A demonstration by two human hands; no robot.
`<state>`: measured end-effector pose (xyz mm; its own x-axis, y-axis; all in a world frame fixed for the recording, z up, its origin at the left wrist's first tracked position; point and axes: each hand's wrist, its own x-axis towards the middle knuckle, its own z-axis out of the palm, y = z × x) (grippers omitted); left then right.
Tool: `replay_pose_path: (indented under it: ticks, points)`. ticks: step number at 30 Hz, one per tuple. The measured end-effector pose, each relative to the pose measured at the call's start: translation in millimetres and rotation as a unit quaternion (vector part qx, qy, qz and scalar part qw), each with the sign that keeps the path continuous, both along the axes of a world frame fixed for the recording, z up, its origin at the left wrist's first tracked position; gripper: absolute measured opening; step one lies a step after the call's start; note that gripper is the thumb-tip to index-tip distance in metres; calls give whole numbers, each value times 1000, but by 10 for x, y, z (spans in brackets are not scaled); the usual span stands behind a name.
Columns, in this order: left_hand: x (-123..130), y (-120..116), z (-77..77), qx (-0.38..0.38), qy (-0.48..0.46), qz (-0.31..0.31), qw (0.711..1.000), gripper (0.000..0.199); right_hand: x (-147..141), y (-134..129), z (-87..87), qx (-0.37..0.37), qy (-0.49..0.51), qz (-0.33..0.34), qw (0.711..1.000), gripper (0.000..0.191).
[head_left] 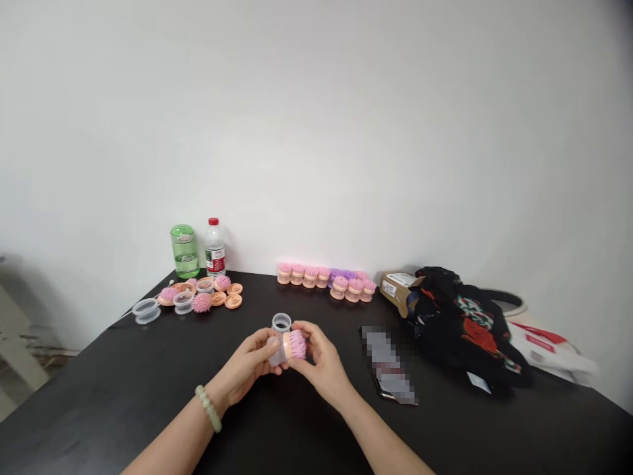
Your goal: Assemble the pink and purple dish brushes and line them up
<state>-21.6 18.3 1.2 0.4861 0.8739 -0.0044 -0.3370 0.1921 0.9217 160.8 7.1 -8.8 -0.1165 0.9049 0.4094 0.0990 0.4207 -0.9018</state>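
Near the middle of the black table (163,396), my left hand (250,363) grips a translucent cup (277,353), its fingers wrapped round the sides. My right hand (319,363) closes on a pink bristled head (297,345) with a peach collar, which is tilted sideways and meets the cup's end. Just behind my fingers stands a clear ring-shaped piece (281,321). A pale green bead bracelet (208,409) is on my left wrist.
Loose pink bristle pieces (202,303), peach discs (233,301) and clear rings (146,311) lie left. Behind them stand a green bottle (184,254) and a red-capped bottle (215,251). Several assembled brushes (310,276) line the back. Right: a phone (388,366), box (398,287), black cloth (465,330).
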Motion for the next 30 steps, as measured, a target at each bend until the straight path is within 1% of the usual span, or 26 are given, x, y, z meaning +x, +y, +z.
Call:
replay_pose_path:
  ticks: [3,6,8,10,13,17,20,23,25,27,30]
  points:
    - [-10,-4,47,21,-3,30,999,36,1,30,-52,-45,34,11,998,53]
    - [-32,9,52,64,12,67,996,39,-22,31,-81,-72,38,39,996,57]
    - [-39,23,31,82,16,75,994,41,-42,22,-87,-84,39,53,994,61]
    - [-36,28,7,87,13,69,994,43,-52,15,-91,-88,43,50,994,60]
    - [-19,12,-8,78,4,60,995,47,-33,18,-98,-81,55,36,995,51]
    - [-5,-20,2,30,-11,39,999,45,28,33,-90,-63,41,31,997,39]
    - [-4,-32,0,8,-26,33,999,41,52,24,-74,-43,22,32,998,40]
    - [7,-30,-17,5,-20,40,999,42,53,14,-83,-43,17,31,998,47]
    - [18,-17,-40,16,-8,50,999,46,51,20,-107,-56,18,24,998,52]
    - [26,7,-78,37,-2,60,997,49,50,35,-135,-70,16,13,997,51]
    - [20,46,-148,98,14,81,992,50,49,61,-177,-83,27,20,996,47]
